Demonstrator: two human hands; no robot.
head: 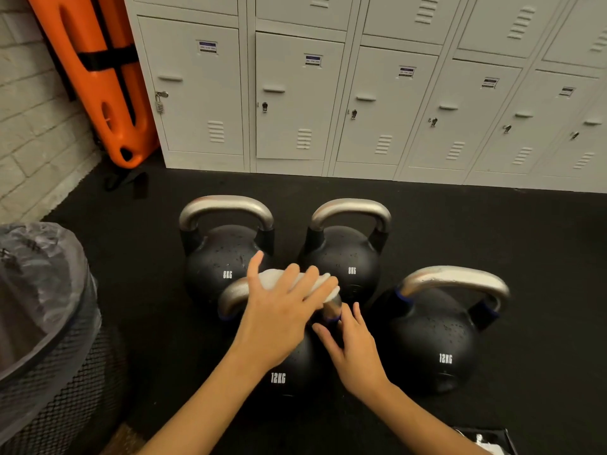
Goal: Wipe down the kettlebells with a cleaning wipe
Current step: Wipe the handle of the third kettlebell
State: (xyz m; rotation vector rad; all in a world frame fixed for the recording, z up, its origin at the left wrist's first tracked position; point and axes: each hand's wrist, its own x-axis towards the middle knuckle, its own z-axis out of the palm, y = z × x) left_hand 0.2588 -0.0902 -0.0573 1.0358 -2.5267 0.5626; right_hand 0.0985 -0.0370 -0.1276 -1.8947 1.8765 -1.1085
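Head view is showing the right hand [356, 349] lying nearest, its fingers loosely spread and touching the right end of the silver handle [332, 305] of the near-left 12KG kettlebell [289, 366], not gripping it. Just beyond, the left hand [282, 307] is lying flat with straight, spread fingers, pressing a white cleaning wipe [297, 280] down onto the top of that same handle. To the right, apart from it, a second 12KG kettlebell [440, 336] is standing upright on the black floor [525, 244]. A lined mesh bin [49, 323] is sitting at the left. Farther back, two 8KG kettlebells [226, 254] [348, 254] are standing side by side, speckled with droplets. Behind them, grey lockers [328, 103] are lining the wall, with an orange board [98, 77] leaning at the left.
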